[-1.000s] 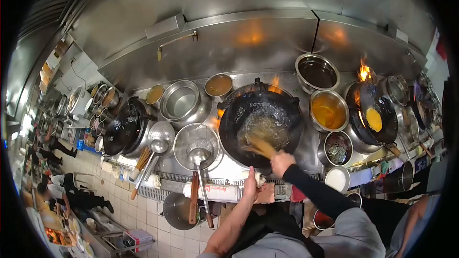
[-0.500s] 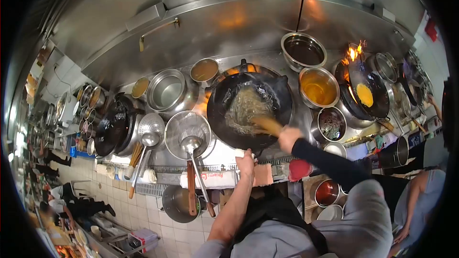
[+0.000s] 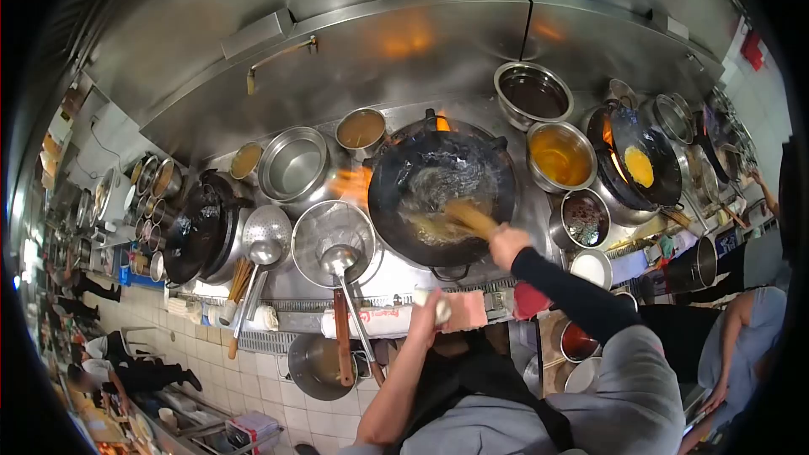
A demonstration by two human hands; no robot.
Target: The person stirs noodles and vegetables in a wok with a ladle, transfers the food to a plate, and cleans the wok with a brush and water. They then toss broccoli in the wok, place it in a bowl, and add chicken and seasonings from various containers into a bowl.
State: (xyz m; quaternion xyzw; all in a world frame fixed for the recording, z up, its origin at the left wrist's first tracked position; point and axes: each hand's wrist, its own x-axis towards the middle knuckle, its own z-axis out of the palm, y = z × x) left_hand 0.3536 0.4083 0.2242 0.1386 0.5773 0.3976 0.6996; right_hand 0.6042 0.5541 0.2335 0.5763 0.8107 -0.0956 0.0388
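My right hand (image 3: 509,246) is closed round a bamboo brush (image 3: 469,217), whose bristles reach into the large black wok (image 3: 392,232). Water or another thin liquid (image 3: 445,181) swirls inside the wok. My left hand (image 3: 427,317) grips a white cloth (image 3: 440,307) in front of the wok, near the stove's front edge. Orange flame (image 3: 352,184) shows at the wok's left side. Left of it lies a wire strainer (image 3: 305,227) with a steel ladle (image 3: 339,259) resting in it.
Steel bowls hold dark liquid (image 3: 533,94) and orange liquid (image 3: 559,157). A pot of clear liquid (image 3: 293,163) stands left. Another wok (image 3: 666,173) holds something yellow, over flame. A perforated skimmer (image 3: 267,227) lies left. A co-worker's arm (image 3: 726,354) is at far right.
My left hand has moved toward me, off the wok's near edge, with the cloth. The liquid has spread differently in the wok. Flames at the right wok have dropped.
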